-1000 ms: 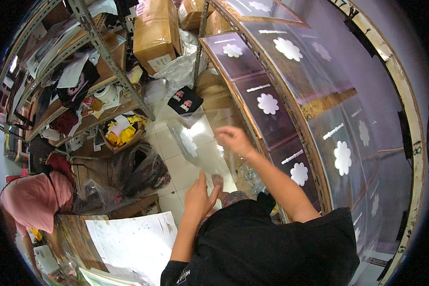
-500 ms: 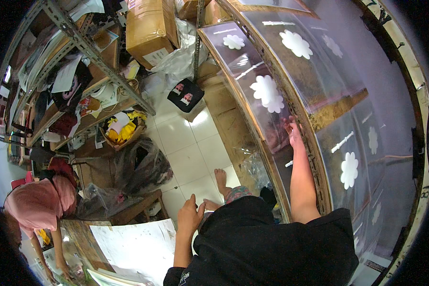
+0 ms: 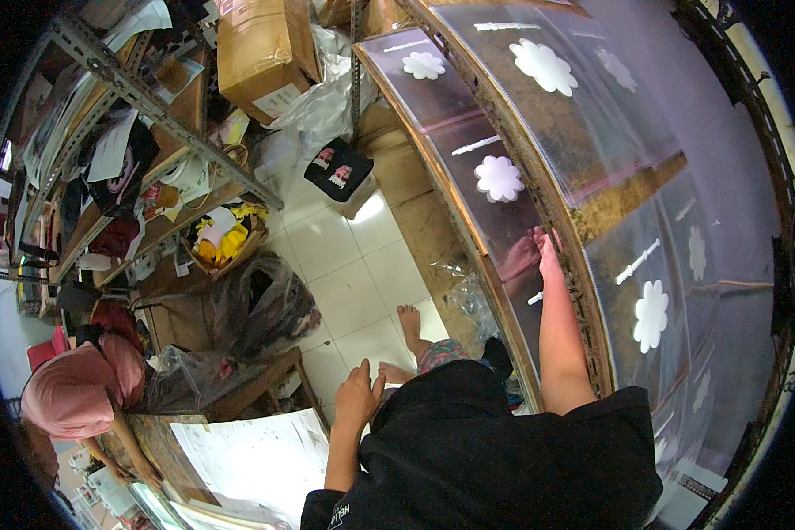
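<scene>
Indoors, a right hand (image 3: 543, 247) is extended over the lower level of a rack, where a glossy sheet (image 3: 501, 221) marked with a white flower shape (image 3: 499, 179) and a white bar (image 3: 475, 146) is laid along a wood-edged shelf. Its fingers are parted, wrapped around nothing, and are mirrored faintly in the shiny surface; whether the sheet is touched by them cannot be told. The left hand (image 3: 356, 399) is held in front of the body, near a bare foot (image 3: 411, 329), with its fingers released and loosely stretched. On the level above, separated by a metal edge (image 3: 546, 181), more clear sheets (image 3: 627, 168) are spread, similarly marked. A black cloth item (image 3: 338, 170) with pink figures is set down by the tiled floor's far end, near a large cardboard box (image 3: 269, 57). Yellow cloth (image 3: 230, 243) is piled in an open carton at left. Below it, a work table is partly covered by a white sheet of paper (image 3: 256, 459), beside which a co-worker in pink (image 3: 84, 386) is seen bent forward.
</scene>
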The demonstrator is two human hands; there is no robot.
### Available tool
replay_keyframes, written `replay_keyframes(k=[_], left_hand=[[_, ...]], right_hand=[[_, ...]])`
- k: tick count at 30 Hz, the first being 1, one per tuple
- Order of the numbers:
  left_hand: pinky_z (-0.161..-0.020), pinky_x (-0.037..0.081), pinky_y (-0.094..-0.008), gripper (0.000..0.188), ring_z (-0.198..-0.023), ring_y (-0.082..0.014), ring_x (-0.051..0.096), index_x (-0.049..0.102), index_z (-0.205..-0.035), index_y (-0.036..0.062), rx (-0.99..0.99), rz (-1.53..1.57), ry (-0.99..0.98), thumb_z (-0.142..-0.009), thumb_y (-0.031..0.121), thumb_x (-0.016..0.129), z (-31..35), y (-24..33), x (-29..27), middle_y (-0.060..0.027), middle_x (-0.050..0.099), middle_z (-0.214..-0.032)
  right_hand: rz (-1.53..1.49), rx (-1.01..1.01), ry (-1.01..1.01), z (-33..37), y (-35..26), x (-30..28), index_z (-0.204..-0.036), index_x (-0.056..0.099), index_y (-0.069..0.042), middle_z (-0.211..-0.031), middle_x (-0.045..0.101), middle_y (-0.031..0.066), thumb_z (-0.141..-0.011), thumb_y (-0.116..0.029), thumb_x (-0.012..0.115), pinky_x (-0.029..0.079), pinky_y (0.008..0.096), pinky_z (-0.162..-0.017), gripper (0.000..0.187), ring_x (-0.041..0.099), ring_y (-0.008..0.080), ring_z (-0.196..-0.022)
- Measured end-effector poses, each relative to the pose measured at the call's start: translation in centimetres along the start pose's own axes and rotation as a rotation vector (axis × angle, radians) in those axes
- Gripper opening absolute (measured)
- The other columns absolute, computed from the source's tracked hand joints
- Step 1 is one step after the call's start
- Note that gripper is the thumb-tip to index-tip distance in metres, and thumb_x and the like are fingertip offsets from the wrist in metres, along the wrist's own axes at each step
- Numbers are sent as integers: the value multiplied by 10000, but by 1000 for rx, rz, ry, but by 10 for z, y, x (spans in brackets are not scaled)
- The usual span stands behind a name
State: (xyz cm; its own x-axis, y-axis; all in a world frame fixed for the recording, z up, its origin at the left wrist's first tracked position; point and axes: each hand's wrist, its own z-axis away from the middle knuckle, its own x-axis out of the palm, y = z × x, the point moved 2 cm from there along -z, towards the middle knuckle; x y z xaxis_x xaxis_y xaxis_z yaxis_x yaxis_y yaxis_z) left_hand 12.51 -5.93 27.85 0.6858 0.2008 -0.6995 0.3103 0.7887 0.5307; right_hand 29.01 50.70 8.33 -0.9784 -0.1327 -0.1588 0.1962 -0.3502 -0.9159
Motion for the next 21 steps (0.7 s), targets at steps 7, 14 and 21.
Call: replay_keyframes(k=[7, 14, 21], left_hand=[[-801, 526, -495, 538, -930, -402, 658, 531, -1319, -26, -25, -58, -34, -936, 341, 620, 10, -6, 5, -224, 654, -1035], [-787, 545, -496, 527, -923, -414, 667, 523, -1323, -15, -16, -78, -24, -951, 351, 597, 19, -11, 13, -219, 659, -1069], [-808, 539, -499, 545, -947, -415, 662, 517, -1338, -7, -28, -86, 14, -942, 358, 606, 28, -15, 20, -218, 657, -1078]], right_hand=[[78, -27, 24, -12, 6, -3, -1275, 571, 15, -1274, 622, 197, -919, -182, 554, 492, 380, -989, 407, 610, 335, -1190], [148, -49, 38, -20, 9, -3, -1281, 565, 29, -1275, 622, 212, -912, -203, 556, 475, 388, -1010, 435, 600, 349, -1201], [245, -82, 63, -29, 13, -4, -1286, 560, 42, -1276, 621, 226, -905, -224, 558, 457, 395, -1031, 465, 590, 364, -1212]])
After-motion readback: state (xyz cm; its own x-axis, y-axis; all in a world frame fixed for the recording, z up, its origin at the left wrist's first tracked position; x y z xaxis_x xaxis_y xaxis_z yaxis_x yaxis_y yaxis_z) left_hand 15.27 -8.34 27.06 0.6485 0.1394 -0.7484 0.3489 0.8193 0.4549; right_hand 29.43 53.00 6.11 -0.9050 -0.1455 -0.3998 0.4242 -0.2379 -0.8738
